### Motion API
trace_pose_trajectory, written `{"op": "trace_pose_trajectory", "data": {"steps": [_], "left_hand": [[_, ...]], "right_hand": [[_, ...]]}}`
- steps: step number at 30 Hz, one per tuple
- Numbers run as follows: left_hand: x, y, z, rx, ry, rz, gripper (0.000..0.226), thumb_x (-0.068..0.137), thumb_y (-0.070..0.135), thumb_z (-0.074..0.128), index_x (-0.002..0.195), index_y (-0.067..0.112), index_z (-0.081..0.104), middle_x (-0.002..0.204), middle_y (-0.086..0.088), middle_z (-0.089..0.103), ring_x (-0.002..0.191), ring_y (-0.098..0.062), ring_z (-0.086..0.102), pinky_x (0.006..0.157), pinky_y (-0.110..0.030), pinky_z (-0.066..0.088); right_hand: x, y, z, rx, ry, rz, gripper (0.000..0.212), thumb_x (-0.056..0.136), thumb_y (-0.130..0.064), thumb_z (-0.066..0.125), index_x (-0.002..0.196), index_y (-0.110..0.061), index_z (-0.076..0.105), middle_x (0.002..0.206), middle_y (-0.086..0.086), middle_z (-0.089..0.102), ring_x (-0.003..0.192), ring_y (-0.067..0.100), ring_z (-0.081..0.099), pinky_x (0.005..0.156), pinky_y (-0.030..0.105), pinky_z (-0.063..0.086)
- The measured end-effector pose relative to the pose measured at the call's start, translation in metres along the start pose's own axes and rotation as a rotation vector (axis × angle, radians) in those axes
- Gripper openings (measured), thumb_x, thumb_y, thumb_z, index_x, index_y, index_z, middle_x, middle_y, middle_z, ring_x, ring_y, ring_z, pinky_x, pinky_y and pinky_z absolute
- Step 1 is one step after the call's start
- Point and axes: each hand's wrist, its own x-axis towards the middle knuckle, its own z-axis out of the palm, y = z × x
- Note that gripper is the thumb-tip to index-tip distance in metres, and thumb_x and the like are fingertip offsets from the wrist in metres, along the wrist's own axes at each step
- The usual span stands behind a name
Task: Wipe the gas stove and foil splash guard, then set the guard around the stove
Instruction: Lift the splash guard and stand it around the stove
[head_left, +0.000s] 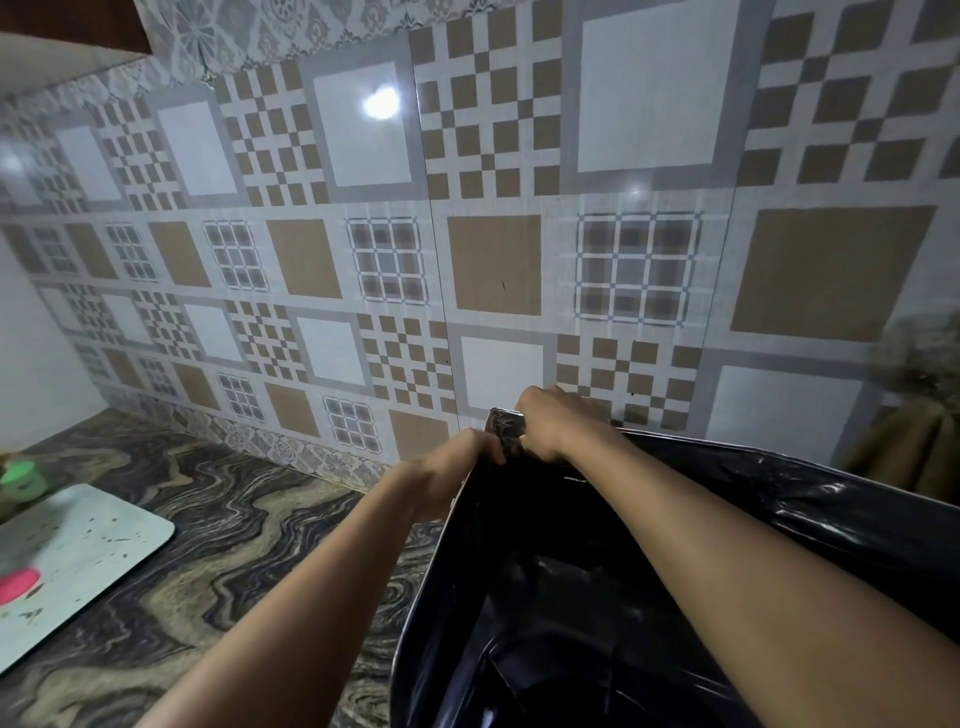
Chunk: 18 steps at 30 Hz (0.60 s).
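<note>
The foil splash guard (779, 499) stands upright at the lower right, its dark shiny panels bent around a shadowed space. Both of my hands meet at its top left corner. My left hand (457, 462) pinches the upper edge of the left panel. My right hand (550, 421) grips the crinkled corner fold beside it, reaching over the guard. Inside the guard I can only make out a dark surface (561, 623); whether it is the stove I cannot tell.
A patterned marble counter (223, 530) runs to the tiled wall (493, 260). A pale cutting board (78, 551) with a pink object (18, 584) lies at the left, a green lid (21, 480) behind it. A brown cloth (914, 447) hangs at the right.
</note>
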Motion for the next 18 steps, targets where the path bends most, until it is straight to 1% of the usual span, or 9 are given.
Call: {"op": "trace_pose_trajectory", "data": {"steps": [2, 5, 7, 8, 9, 12, 14, 15, 18], "left_hand": [[-0.003, -0.001, -0.001, 0.013, 0.002, -0.006, 0.025, 0.072, 0.026, 0.048, 0.086, 0.007, 0.056, 0.069, -0.008, 0.055, 0.059, -0.021, 0.054, 0.064, -0.03, 0.044], [-0.011, 0.005, -0.001, 0.059, 0.029, -0.015, 0.034, 0.069, 0.03, 0.05, 0.09, 0.006, 0.059, 0.075, -0.011, 0.06, 0.066, -0.022, 0.059, 0.071, -0.033, 0.046], [-0.013, 0.01, -0.004, 0.143, 0.051, 0.005, 0.046, 0.073, 0.036, 0.052, 0.1, 0.001, 0.065, 0.092, -0.018, 0.069, 0.085, -0.029, 0.067, 0.09, -0.039, 0.048], [-0.014, 0.014, -0.005, 0.188, 0.063, 0.011, 0.051, 0.077, 0.039, 0.052, 0.108, 0.002, 0.067, 0.104, -0.019, 0.071, 0.097, -0.033, 0.067, 0.099, -0.045, 0.046], [-0.018, 0.02, -0.004, 0.238, 0.085, 0.022, 0.05, 0.083, 0.042, 0.049, 0.114, 0.008, 0.067, 0.114, -0.017, 0.07, 0.106, -0.034, 0.064, 0.103, -0.048, 0.044], [-0.031, 0.043, 0.002, 0.406, 0.223, 0.146, 0.042, 0.102, 0.03, 0.038, 0.136, 0.013, 0.055, 0.147, -0.01, 0.049, 0.128, -0.029, 0.05, 0.101, -0.038, 0.04], [-0.033, 0.061, 0.014, 0.475, 0.312, 0.234, 0.054, 0.1, 0.028, 0.046, 0.151, 0.01, 0.038, 0.161, -0.007, 0.029, 0.143, -0.027, 0.033, 0.11, -0.039, 0.03], [-0.032, 0.065, 0.016, 0.52, 0.348, 0.267, 0.062, 0.097, 0.029, 0.05, 0.154, 0.011, 0.031, 0.163, -0.007, 0.025, 0.146, -0.028, 0.03, 0.114, -0.039, 0.027], [-0.026, 0.081, 0.051, 0.76, 0.394, 0.383, 0.066, 0.093, 0.03, 0.055, 0.154, 0.017, 0.033, 0.157, -0.01, 0.037, 0.142, -0.031, 0.038, 0.114, -0.038, 0.031]], "right_hand": [[-0.002, -0.001, -0.002, -0.003, 0.0, -0.015, 0.022, 0.09, -0.023, 0.064, 0.111, -0.016, 0.059, 0.119, 0.01, 0.063, 0.107, 0.034, 0.062, 0.074, 0.034, 0.04], [-0.007, 0.001, -0.006, 0.016, 0.003, -0.059, 0.016, 0.084, -0.028, 0.069, 0.094, -0.021, 0.058, 0.11, 0.009, 0.066, 0.095, 0.032, 0.063, 0.07, 0.033, 0.04], [-0.015, 0.003, -0.013, 0.036, 0.007, -0.103, 0.026, 0.08, -0.033, 0.074, 0.102, -0.025, 0.065, 0.11, 0.004, 0.066, 0.097, 0.03, 0.063, 0.071, 0.033, 0.04], [-0.02, 0.005, -0.019, 0.055, 0.002, -0.121, 0.037, 0.078, -0.037, 0.077, 0.112, -0.03, 0.065, 0.113, 0.001, 0.065, 0.102, 0.028, 0.063, 0.073, 0.033, 0.043], [-0.027, 0.008, -0.027, 0.079, -0.003, -0.134, 0.047, 0.077, -0.04, 0.077, 0.121, -0.035, 0.063, 0.117, -0.002, 0.064, 0.106, 0.026, 0.062, 0.076, 0.035, 0.047], [-0.054, 0.027, -0.06, 0.138, 0.024, -0.154, 0.049, 0.08, -0.034, 0.069, 0.129, -0.036, 0.06, 0.119, -0.007, 0.065, 0.109, 0.02, 0.06, 0.088, 0.04, 0.053], [-0.081, 0.055, -0.085, 0.132, 0.073, -0.118, 0.04, 0.086, -0.03, 0.061, 0.125, -0.035, 0.064, 0.118, -0.006, 0.066, 0.105, 0.02, 0.061, 0.088, 0.038, 0.053], [-0.089, 0.067, -0.092, 0.128, 0.1, -0.102, 0.036, 0.088, -0.028, 0.058, 0.122, -0.034, 0.066, 0.116, -0.006, 0.066, 0.101, 0.019, 0.062, 0.086, 0.037, 0.053], [-0.125, 0.12, -0.109, 0.098, 0.121, -0.003, 0.032, 0.089, -0.019, 0.057, 0.115, -0.03, 0.071, 0.111, -0.005, 0.069, 0.099, 0.017, 0.064, 0.088, 0.036, 0.054]]}}
